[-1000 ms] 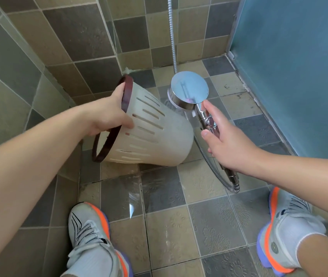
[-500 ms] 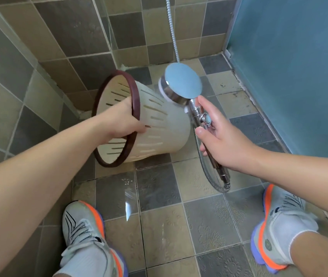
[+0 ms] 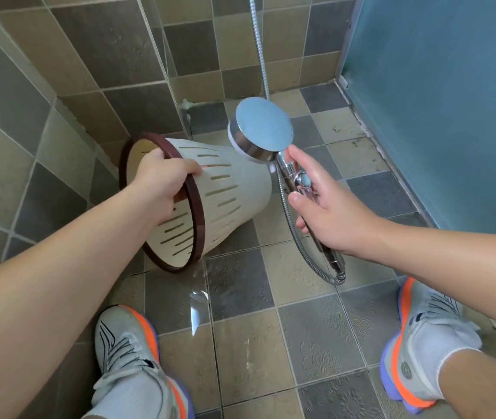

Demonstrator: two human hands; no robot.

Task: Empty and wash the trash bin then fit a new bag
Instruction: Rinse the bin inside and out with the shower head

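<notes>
While hands grip the bin [image 3: 234, 189] and shower head [image 3: 260, 128], wet floor tiles [image 3: 240, 343] glisten below.

Holding a cream slotted plastic trash bin [image 3: 234, 192] tipped on its side above the tiled floor [image 3: 240, 343], open mouth facing the camera, dark brown rim ring [image 3: 197, 207] gripped by the left hand [image 3: 162, 182]. Gripping the handle of a round chrome shower head [image 3: 260, 128] with the right hand [image 3: 328, 207], head sitting just beside the bin's base. Metal hose [image 3: 298, 237] looping below the handle. Standing in two grey-and-orange sneakers [image 3: 125, 343]. Water glinting on the floor tiles below the rim.
</notes>
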